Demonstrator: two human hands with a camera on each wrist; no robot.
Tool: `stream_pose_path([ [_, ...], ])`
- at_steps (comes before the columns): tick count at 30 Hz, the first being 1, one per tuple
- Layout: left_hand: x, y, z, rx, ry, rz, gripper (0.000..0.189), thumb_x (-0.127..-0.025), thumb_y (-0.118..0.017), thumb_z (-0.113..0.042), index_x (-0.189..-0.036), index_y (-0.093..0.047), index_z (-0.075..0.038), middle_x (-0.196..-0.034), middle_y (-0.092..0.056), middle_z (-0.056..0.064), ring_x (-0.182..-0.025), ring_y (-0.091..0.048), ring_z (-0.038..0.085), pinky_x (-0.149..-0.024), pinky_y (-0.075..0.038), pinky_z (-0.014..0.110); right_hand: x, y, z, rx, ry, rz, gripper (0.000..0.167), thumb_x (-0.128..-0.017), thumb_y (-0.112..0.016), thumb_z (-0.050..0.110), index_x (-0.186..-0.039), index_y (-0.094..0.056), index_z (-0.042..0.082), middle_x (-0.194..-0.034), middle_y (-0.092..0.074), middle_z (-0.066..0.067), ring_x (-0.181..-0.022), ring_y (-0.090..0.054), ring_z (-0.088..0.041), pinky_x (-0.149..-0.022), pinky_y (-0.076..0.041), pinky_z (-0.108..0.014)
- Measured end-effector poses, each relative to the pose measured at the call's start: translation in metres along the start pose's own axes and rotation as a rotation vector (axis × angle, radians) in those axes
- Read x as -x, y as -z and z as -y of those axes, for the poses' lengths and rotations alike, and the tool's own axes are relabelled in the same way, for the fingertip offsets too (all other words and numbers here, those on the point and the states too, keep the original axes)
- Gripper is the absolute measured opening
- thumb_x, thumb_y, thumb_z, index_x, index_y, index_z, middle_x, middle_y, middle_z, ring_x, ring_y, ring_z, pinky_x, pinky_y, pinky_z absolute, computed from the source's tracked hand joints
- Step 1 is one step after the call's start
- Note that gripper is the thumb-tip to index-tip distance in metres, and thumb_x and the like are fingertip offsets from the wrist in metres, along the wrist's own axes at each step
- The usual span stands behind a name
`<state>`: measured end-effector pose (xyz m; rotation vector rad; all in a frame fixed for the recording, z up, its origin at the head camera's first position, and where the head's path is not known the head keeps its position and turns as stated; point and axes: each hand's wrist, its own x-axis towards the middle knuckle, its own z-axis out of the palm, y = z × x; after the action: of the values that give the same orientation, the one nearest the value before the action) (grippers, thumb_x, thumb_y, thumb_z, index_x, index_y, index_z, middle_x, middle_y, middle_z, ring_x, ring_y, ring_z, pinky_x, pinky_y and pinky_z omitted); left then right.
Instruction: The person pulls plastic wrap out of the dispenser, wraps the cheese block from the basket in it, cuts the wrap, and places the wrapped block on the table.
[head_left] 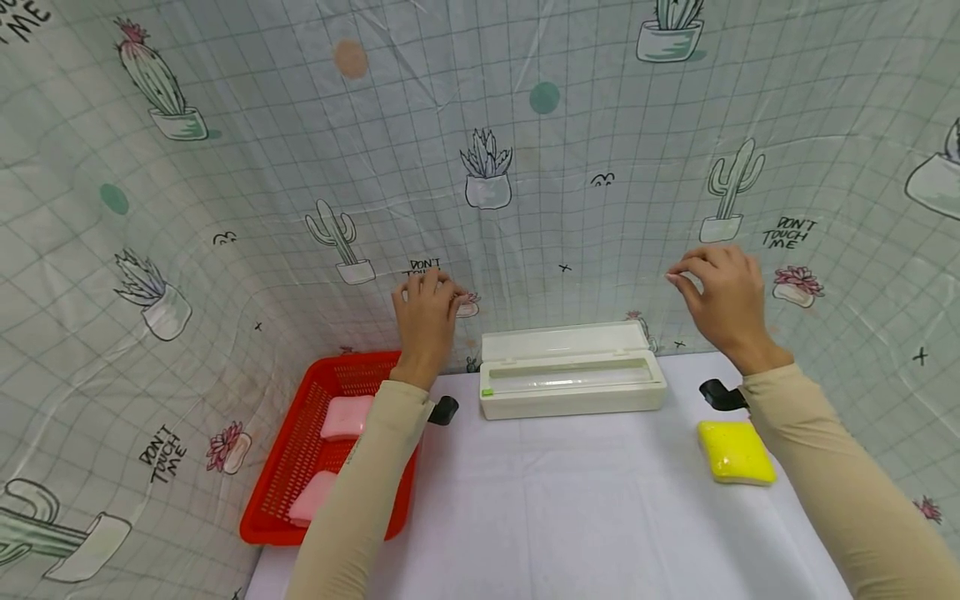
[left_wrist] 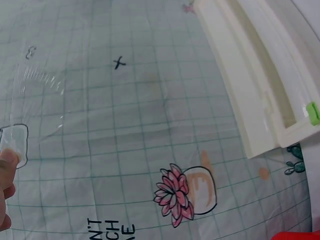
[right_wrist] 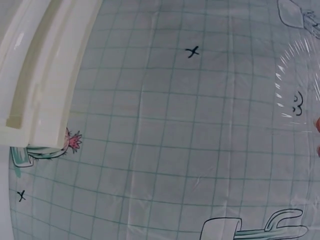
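Clear cling film (left_wrist: 42, 77) is stretched between my two raised hands; only its glints and wrinkles show in the wrist views. My left hand (head_left: 426, 327) pinches one end of it, thumb against fingers, above the red basket's far right corner. My right hand (head_left: 723, 302) pinches the other end with thumb and forefinger, up on the right. Below and between the hands stands a white cling film dispenser (head_left: 573, 402) with its lid raised and a green tab at its left end. On the table under my right forearm lies a yellow sponge-like block (head_left: 735, 452) with a shiny surface.
A red plastic basket (head_left: 281, 467) stands at the left, partly hidden by my left forearm, with pink blocks (head_left: 347, 417) in it. White cloth covers the table (head_left: 555, 508). A patterned curtain (head_left: 420, 167) rises behind the dispenser and along both sides.
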<state>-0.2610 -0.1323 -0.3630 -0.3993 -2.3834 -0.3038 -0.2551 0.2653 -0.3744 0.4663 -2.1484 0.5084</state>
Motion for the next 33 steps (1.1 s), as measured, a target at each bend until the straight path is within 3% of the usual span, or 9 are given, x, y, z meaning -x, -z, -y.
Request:
stream_pose_path([
  [15,-0.028,0.015,0.002,-0.008,0.000,-0.047,0.016,-0.102,-0.069,-0.023,-0.104,-0.079,-0.011,-0.120,-0.067,0.009,-0.118,-0.054,0.032,-0.106,-0.036,0.054,-0.030,0.012,0.000,-0.001,0.026,-0.033,0.012,-0.093,-0.078,0.004,-0.094,-0.073,-0.007,-0.104,-0.066,-0.025,-0.101,-0.055,-0.052,-0.087,-0.038,-0.066],
  [33,-0.052,0.033,0.002,0.002,-0.004,-0.083,0.020,-0.104,-0.065,-0.025,-0.107,-0.078,-0.010,-0.123,-0.066,0.010,-0.119,-0.052,0.033,-0.107,-0.033,0.056,-0.059,0.023,-0.001,-0.008,0.011,-0.050,0.015,-0.098,-0.074,0.009,-0.100,-0.074,-0.006,-0.108,-0.066,-0.025,-0.105,-0.054,-0.051,-0.094,-0.036,-0.067],
])
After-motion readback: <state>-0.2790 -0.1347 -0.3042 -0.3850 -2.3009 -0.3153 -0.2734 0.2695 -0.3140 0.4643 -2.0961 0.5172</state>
